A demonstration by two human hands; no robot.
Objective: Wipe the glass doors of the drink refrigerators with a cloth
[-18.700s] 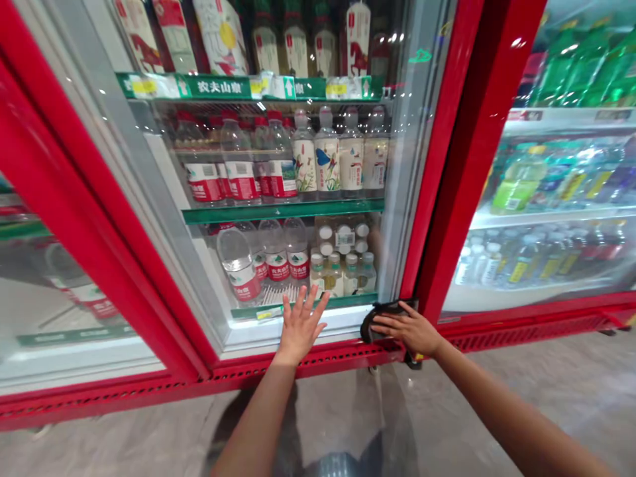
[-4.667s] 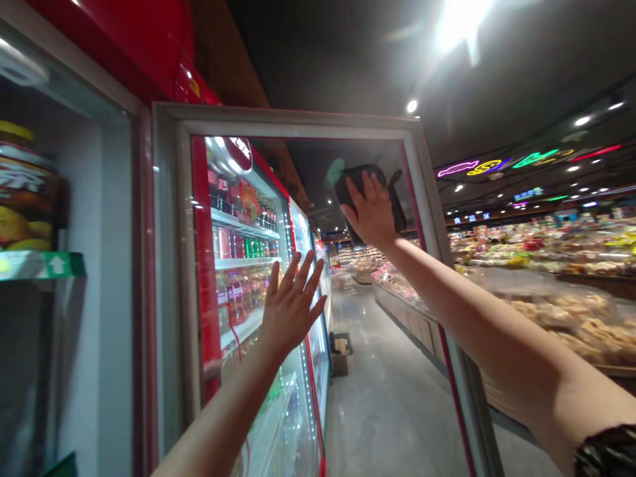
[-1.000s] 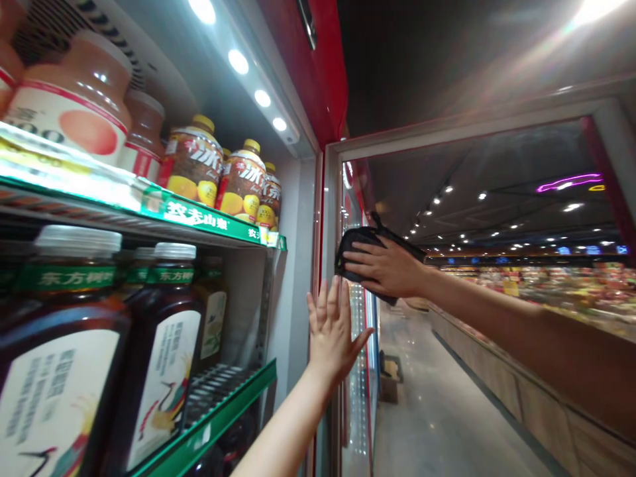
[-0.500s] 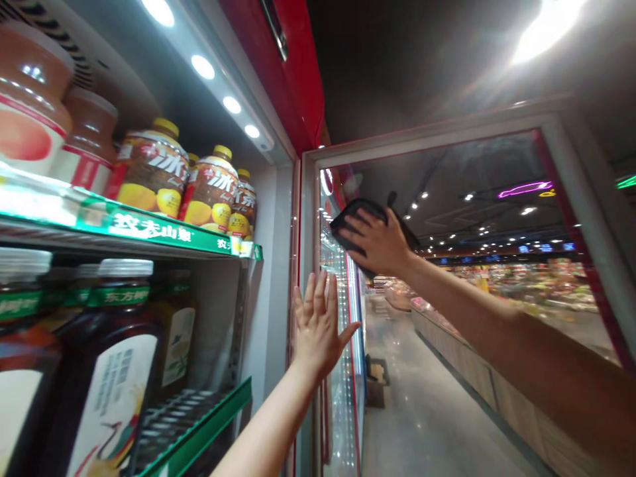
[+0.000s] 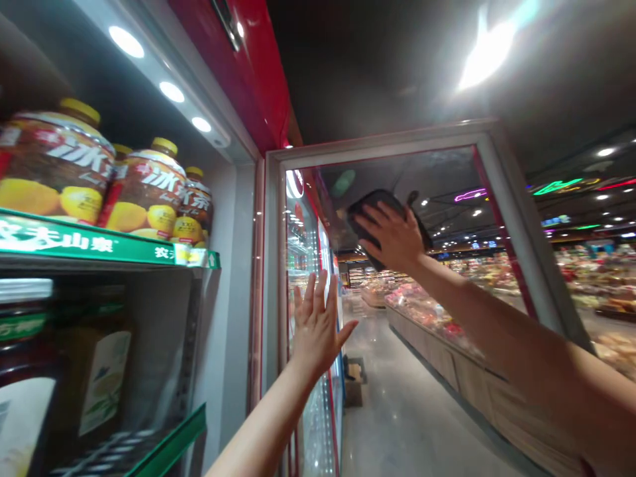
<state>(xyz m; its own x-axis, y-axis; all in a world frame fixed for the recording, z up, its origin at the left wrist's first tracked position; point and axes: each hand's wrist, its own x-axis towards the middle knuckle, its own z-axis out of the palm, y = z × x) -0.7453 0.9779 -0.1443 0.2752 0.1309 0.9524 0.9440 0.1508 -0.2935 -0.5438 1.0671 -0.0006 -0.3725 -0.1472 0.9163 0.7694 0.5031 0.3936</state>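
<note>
Where our right hand (image 5: pixel 395 235) lies flat with its fingers spread apart, a black cloth (image 5: pixel 373 197) sits directly under the palm and fingers, showing beyond the fingertips on the upper left and past the hand's edge on the right, where a small dark loop sticks up. We see the cloth against the pane of the glass door (image 5: pixel 422 169), which stands swung out from the cooler. Our left hand (image 5: pixel 318 328) is lower and to the left, well apart from the cloth, fingers wide and upright in front of the door near its hinge side; we cannot tell whether its fingertips touch the glass.

Outward to the left, we have the cooler's pale side wall (image 5: pixel 236 265) and an upper shelf with a green strip (image 5: pixel 134 250), carrying tea bottles (image 5: pixel 149 192) with yellow caps. Through the pane and beyond it, we make out the grey floor (image 5: pixel 387 417) and a wood-sided display (image 5: pixel 442 358).

Our hand hides the middle of the cloth, so its full outline escapes us. A dark bottle (image 5: pixel 20 391) is cut off by the left edge, the lower shelf strip (image 5: pixel 173 440) runs out of view below, and the goods on the distant displays blur together.
</note>
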